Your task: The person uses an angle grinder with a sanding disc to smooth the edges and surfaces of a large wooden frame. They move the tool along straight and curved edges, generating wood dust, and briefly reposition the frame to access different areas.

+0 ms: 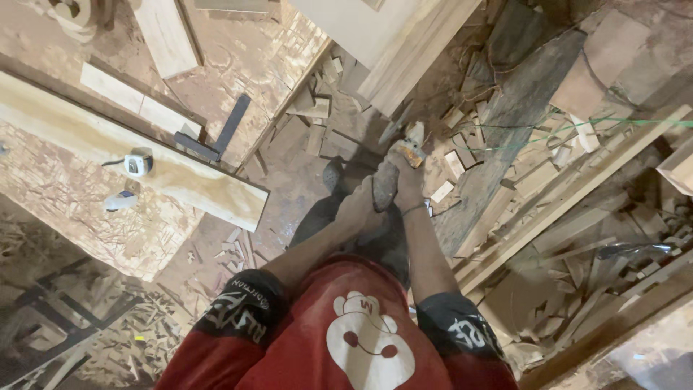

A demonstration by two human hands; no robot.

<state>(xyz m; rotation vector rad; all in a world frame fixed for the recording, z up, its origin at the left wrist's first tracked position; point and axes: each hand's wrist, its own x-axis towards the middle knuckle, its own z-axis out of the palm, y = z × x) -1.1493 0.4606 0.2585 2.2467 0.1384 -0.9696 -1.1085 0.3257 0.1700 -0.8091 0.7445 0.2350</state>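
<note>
Hands of the wearer, seen from above, meet on an angle grinder [393,170] held low over the workshop floor [289,173]. The right hand [410,177] is closed around the tool's front end near the disc [393,128]; the left hand [359,206] is wrapped around the rear of its dark body. The grinder hangs over the floor, beside the worktop's right edge. A long pale plank [130,155] lies across the worktop [108,231], its end reaching the right edge. A tape measure [137,165] rests on the plank, and a dark try square [216,133] lies just beyond it. Offcuts [462,162] litter the floor near the disc.
</note>
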